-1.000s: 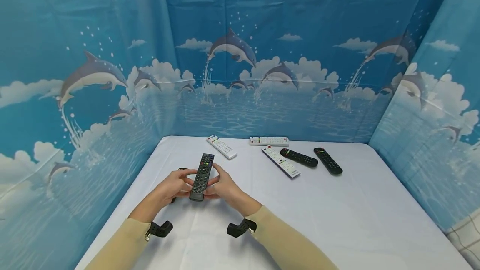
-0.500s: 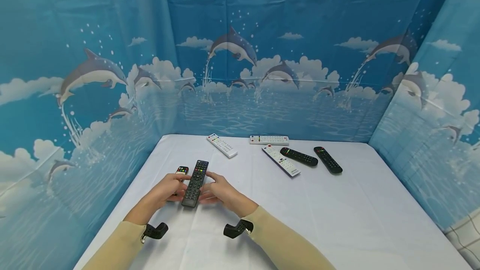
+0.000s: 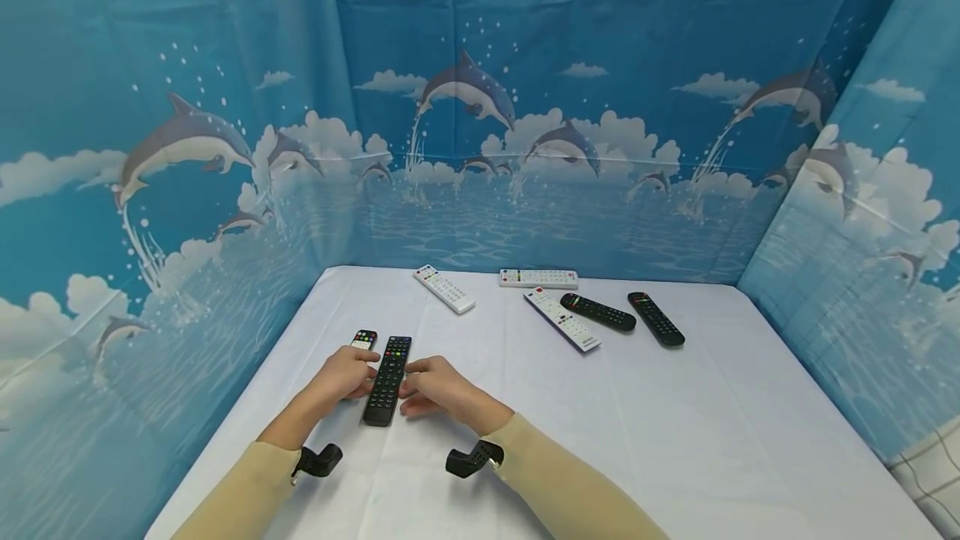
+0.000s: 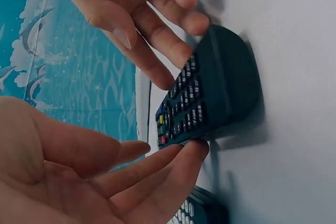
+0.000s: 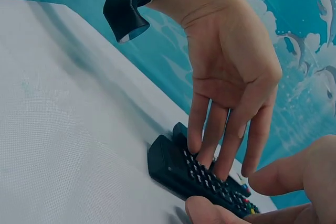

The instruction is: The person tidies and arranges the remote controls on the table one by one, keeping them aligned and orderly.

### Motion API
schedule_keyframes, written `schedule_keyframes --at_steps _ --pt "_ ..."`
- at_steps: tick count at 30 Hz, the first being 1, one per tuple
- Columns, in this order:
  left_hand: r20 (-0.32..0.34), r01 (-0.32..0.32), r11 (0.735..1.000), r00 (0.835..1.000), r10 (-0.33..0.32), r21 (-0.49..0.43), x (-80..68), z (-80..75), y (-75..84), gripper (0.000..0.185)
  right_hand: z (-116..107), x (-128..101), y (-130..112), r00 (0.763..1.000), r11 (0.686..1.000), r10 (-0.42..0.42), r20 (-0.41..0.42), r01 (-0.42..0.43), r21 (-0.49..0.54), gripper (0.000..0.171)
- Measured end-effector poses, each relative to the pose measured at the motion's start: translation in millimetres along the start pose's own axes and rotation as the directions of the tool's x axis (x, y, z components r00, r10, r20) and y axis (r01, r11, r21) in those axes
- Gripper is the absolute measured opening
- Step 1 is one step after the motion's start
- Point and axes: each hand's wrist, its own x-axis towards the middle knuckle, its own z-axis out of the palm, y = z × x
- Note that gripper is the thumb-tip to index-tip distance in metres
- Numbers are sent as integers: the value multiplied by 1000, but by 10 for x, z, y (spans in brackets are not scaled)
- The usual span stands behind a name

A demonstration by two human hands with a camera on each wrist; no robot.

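Nearest black remote (image 3: 387, 386): on white surface (image 3: 750, 448)
Left grip (image 3: 347, 374): at its left edge
Right grip (image 3: 444, 391): opposite edge

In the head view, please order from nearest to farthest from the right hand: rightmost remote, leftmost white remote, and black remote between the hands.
1. Black remote: immediately left of the right hand.
2. Leftmost white remote: ahead, farther back.
3. Rightmost remote: back right.

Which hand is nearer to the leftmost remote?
Left. The left hand partly covers the leftmost remote in the head view; the right hand is across the middle black remote.
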Motion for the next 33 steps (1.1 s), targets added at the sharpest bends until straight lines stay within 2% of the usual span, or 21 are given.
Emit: schedule_keyframes --at_steps 3,8,14,33 --pt "17 9 1000 1000 -8 -19 21 6 -17 57 2 6 2 1000 1000 1 5 -1 14 53" --pt "50 32 994 998 -27 -101 43 -17 -49 53 -5 22 20 1000 1000 0 9 -1 27 53" --pt "75 33 984 997 -20 -173 46 -44 -56 53 -18 29 23 1000 1000 -6 9 6 29 53" --pt "65 39 981 998 -27 -191 104 -45 -25 49 -65 99 30 999 1000 -20 40 20 18 57"
